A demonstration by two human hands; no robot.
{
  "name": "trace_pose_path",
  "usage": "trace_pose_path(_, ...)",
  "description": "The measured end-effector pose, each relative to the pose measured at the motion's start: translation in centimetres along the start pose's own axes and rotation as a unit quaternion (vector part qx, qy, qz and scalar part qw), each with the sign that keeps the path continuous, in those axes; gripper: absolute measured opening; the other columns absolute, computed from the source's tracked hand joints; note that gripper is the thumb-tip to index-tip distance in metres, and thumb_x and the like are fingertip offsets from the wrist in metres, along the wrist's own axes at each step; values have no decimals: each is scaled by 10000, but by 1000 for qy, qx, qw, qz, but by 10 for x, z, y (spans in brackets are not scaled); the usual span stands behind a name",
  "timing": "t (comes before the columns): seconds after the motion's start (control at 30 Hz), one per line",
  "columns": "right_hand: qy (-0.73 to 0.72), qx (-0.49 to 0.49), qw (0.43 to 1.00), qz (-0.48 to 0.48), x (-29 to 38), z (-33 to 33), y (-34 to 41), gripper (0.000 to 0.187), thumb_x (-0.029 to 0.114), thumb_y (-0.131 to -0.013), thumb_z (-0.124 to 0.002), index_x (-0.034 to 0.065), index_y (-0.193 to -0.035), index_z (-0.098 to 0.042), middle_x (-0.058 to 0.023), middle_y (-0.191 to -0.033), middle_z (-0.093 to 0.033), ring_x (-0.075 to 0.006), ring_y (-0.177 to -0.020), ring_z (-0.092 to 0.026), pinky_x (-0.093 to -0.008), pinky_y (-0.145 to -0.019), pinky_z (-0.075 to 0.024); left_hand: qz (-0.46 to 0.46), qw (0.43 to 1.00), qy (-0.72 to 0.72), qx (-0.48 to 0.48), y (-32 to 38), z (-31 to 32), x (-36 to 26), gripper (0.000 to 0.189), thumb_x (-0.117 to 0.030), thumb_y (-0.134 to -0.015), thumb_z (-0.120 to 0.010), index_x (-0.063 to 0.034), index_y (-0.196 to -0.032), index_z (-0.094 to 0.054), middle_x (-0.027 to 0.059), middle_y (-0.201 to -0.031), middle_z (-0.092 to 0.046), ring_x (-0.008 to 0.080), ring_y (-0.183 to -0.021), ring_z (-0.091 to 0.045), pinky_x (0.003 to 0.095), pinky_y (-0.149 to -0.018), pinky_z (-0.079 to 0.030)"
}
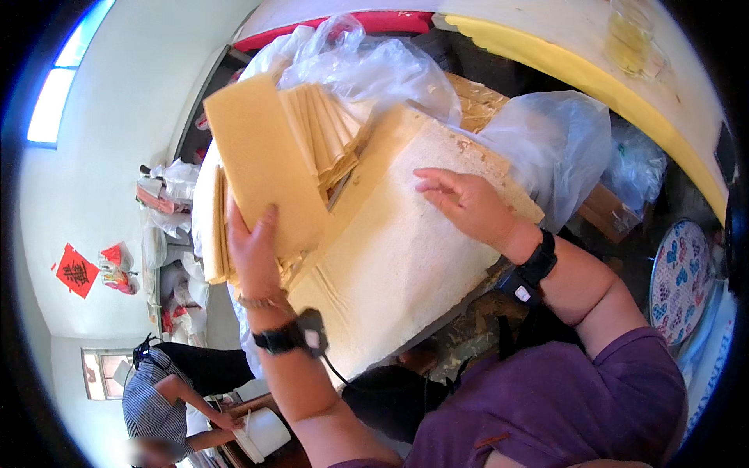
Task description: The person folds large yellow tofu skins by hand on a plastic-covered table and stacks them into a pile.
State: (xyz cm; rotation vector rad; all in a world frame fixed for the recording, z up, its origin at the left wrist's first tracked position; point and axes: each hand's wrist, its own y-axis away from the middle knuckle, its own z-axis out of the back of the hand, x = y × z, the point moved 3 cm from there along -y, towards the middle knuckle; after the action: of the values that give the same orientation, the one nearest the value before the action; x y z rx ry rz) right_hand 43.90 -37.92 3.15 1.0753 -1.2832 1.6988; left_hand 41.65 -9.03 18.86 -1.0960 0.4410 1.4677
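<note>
My left hand [254, 243] grips the lower part of a rectangular stack of thin yellow sheets [263, 152], thumb on its broad face. The stack is tilted up, so its far side is hidden. Behind it, more yellow sheets [319, 126] spread out like a fan. To its left, another bundle of the same sheets [217, 234] stands on edge. My right hand [462, 202] hovers over or rests on a pale, dusty board [380, 281]; contact cannot be told. Its fingers are slightly curled and hold nothing.
Clear plastic bags [374, 70] border the board's far side, and another plastic bag [544, 146] bulges at the right. A yellow-edged table [562, 58] carries a glass of yellowish liquid [629, 41]. A heart-patterned round seat [681, 281] stands right. At lower left, another person [155, 392] handles a white container [266, 433].
</note>
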Motion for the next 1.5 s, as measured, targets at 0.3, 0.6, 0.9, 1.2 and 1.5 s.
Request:
trace_pose_path(0.3,45,60,996,-47,1,-2,-4,369,137,-948,-603,94,-1314,-580,-111,-1028,-737,-212,-869,-713,-307,-791,-540,85,853,-513,36,-104,-27,59,476,-230,-937,-621,-149,-1397,-531,154,-1361,-585,342,-1152,-619,440,-895,-543)
trace_pose_path(0.6,-82,-6,995,-59,3,6,-4,309,190,-972,-566,85,-1258,-617,-100,-915,-735,-199,-813,-704,-317,-739,-542,-37,764,-642,53,-89,-72,56,535,-541,-933,-533,-138,-1274,-622,174,-1325,-595,342,-1176,-594,470,-970,-477)
trace_pose_path(0.9,-258,-110,957,-76,30,87,6,308,190,-1017,-527,7,-1247,-618,-124,-985,-727,-172,-914,-702,-269,-834,-555,-239,899,-295,219,113,-169,-27,731,-441,-789,-780,-10,-1332,-547,219,-1381,-547,366,-1291,-512,479,-1048,-413)
trace_pose_path(1.2,-257,-139,950,-112,55,87,60,278,245,-1013,-540,34,-1146,-663,-105,-946,-726,-163,-835,-704,-261,-748,-552,-197,929,-313,25,186,-192,3,206,-194,-929,-617,-83,-1100,-645,115,-1049,-691,265,-939,-670,371,-730,-538)
trace_pose_path(1.5,-219,78,929,-288,42,10,133,392,401,-971,-605,14,-1029,-633,-71,-937,-687,-134,-773,-657,-263,-666,-554,-298,933,-204,4,212,-169,-7,230,-187,-895,-642,-99,-1107,-659,97,-949,-704,275,-826,-678,386,-688,-549)
